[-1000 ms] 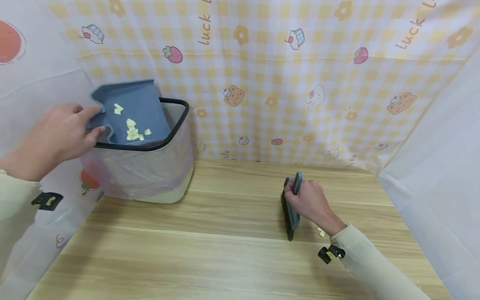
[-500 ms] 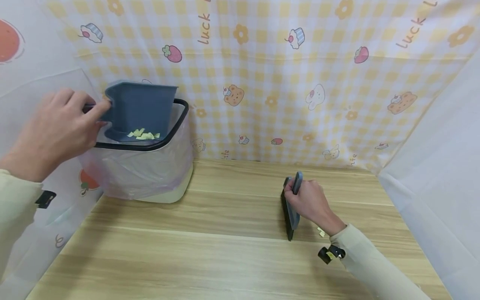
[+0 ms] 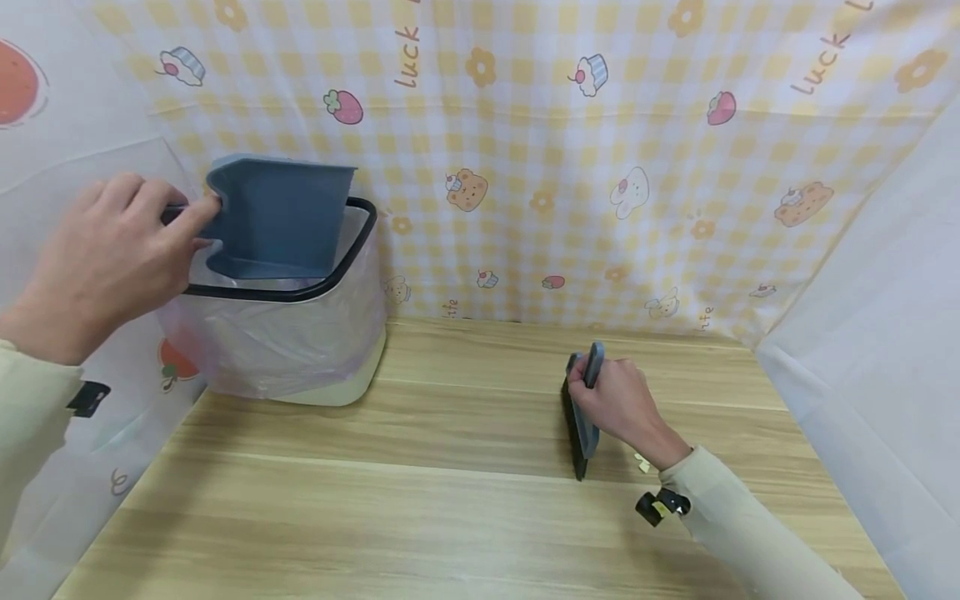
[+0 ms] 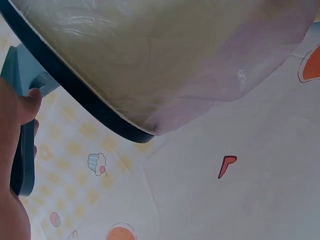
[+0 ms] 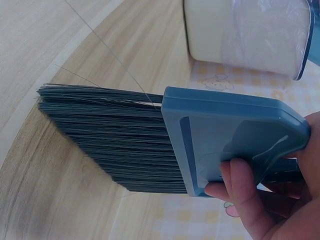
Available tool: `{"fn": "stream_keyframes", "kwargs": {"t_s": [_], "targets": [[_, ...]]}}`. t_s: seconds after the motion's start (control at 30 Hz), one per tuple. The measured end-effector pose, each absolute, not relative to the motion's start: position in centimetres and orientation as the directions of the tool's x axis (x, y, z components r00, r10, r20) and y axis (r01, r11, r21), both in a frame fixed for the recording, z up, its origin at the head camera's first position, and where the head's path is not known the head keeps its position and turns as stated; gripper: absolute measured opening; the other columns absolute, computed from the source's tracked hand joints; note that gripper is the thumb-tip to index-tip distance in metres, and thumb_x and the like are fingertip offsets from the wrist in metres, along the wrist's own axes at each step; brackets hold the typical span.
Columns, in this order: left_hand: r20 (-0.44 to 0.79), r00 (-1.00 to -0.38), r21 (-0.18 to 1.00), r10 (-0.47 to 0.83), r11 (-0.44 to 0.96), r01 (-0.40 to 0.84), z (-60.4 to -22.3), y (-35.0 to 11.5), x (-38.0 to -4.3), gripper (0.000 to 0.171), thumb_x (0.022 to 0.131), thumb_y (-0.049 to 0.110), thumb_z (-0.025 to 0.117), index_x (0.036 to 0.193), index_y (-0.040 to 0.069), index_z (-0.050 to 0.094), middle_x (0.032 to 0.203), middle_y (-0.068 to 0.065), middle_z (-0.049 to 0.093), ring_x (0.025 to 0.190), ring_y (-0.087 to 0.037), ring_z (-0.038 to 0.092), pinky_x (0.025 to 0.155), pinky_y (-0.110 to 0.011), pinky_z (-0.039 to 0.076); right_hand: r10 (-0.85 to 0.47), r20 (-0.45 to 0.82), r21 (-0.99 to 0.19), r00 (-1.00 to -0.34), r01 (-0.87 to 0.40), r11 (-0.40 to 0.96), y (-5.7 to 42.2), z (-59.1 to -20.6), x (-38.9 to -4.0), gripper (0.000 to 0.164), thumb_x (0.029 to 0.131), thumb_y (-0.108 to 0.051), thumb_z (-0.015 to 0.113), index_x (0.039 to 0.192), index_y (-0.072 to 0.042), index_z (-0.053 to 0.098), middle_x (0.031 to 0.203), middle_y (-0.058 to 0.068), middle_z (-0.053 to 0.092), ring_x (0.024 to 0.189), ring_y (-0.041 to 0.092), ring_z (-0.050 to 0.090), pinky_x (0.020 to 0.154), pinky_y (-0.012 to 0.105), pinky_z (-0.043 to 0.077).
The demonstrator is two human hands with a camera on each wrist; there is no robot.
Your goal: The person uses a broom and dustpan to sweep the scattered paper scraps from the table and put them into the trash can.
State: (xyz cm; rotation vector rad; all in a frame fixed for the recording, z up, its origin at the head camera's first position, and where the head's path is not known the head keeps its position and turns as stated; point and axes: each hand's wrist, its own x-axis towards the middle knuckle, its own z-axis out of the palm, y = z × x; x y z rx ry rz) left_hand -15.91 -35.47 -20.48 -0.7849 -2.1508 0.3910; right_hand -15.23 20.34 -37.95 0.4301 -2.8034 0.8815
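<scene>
My left hand (image 3: 123, 242) grips the handle of a blue-grey dustpan (image 3: 285, 217) at the upper left. The pan is tipped over the mouth of a lined trash bin (image 3: 277, 346), and no scraps show on its visible face. In the left wrist view, fingers wrap round the dustpan's handle (image 4: 22, 170) beside the bin's dark rim (image 4: 85, 100). My right hand (image 3: 618, 400) holds a hand brush (image 3: 582, 425) upright over the wooden table. The right wrist view shows its dark bristles (image 5: 115, 140) and blue head (image 5: 225, 135), with fingers curled at the grip.
A few pale yellow scraps (image 3: 642, 463) lie on the wooden table (image 3: 450, 517) by the right wrist. A checked curtain (image 3: 525, 167) closes off the back, and white sheets (image 3: 885, 400) hang at the sides.
The left hand has tilted the dustpan steeply; the yellow scraps slid to its lower edge and are gone from the pan's visible face. The right hand and brush stay in place.
</scene>
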Motion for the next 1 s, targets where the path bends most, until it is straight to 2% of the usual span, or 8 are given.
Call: {"fn": "stream_keyframes", "kwargs": {"t_s": [0.17, 0.27, 0.4, 0.67, 0.87, 1.0], "targets": [[0.603, -0.499, -0.505, 0.622, 0.782, 0.365, -20.5, -35.6, -15.8, 0.055, 0.084, -0.002, 0.082, 0.133, -0.007, 0.057, 0.1, -0.043, 0.061, 0.081, -0.057, 0.056, 0.064, -0.062, 0.051, -0.223, 0.248, -0.531, -0.943, -0.325, 0.783, 20.3, -37.9, -15.2, 0.013, 0.094, -0.005, 0.06, 0.082, -0.009, 0.063, 0.05, -0.01, 0.044, 0.041, 0.006, 0.046, 0.042, 0.029, 0.042], [0.609, -0.524, -0.501, 0.595, 0.801, 0.327, -20.5, -35.7, -15.7, 0.051, 0.086, -0.001, 0.081, 0.129, -0.01, 0.055, 0.098, -0.043, 0.06, 0.076, -0.055, 0.054, 0.062, -0.061, 0.05, -0.224, 0.248, -0.533, -0.942, -0.326, 0.781, 20.3, -37.9, -15.2, 0.014, 0.094, -0.005, 0.06, 0.081, -0.009, 0.063, 0.05, -0.01, 0.044, 0.041, 0.006, 0.046, 0.042, 0.029, 0.042], [0.604, -0.566, -0.505, 0.561, 0.819, 0.273, -20.6, -35.9, -15.6, 0.051, 0.089, 0.002, 0.08, 0.131, -0.014, 0.055, 0.097, -0.043, 0.06, 0.073, -0.051, 0.051, 0.061, -0.057, 0.05, -0.227, 0.245, -0.534, -0.942, -0.327, 0.78, 20.3, -37.9, -15.2, 0.014, 0.094, -0.005, 0.06, 0.081, -0.01, 0.064, 0.05, -0.011, 0.043, 0.041, 0.006, 0.045, 0.043, 0.029, 0.042], [0.63, -0.555, -0.465, 0.543, 0.836, 0.291, -20.7, -36.5, -15.5, 0.039, 0.106, 0.017, 0.056, 0.124, -0.018, 0.054, 0.086, -0.043, 0.057, 0.064, -0.049, 0.049, 0.054, -0.056, 0.046, -0.235, 0.241, -0.531, -0.942, -0.331, 0.78, 20.3, -37.9, -15.2, 0.016, 0.095, -0.005, 0.06, 0.08, -0.011, 0.063, 0.05, -0.012, 0.042, 0.041, 0.006, 0.045, 0.043, 0.028, 0.041], [0.632, -0.578, -0.435, 0.517, 0.853, 0.288, -21.0, -36.5, -15.3, 0.036, 0.106, 0.015, 0.059, 0.118, -0.018, 0.055, 0.084, -0.042, 0.057, 0.06, -0.048, 0.049, 0.051, -0.057, 0.046, -0.232, 0.236, -0.536, -0.944, -0.325, 0.779, 20.4, -37.9, -15.2, 0.016, 0.095, -0.005, 0.059, 0.08, -0.011, 0.063, 0.05, -0.012, 0.042, 0.041, 0.006, 0.045, 0.043, 0.028, 0.041], [0.621, -0.602, -0.403, 0.502, 0.863, 0.304, -21.0, -36.3, -15.5, 0.036, 0.107, 0.016, 0.058, 0.117, -0.019, 0.056, 0.083, -0.042, 0.059, 0.062, -0.049, 0.053, 0.057, -0.061, 0.052, -0.232, 0.24, -0.538, -0.943, -0.328, 0.777, 20.4, -37.9, -15.2, 0.016, 0.095, -0.005, 0.059, 0.081, -0.011, 0.063, 0.05, -0.012, 0.042, 0.041, 0.006, 0.045, 0.043, 0.028, 0.041]]}}
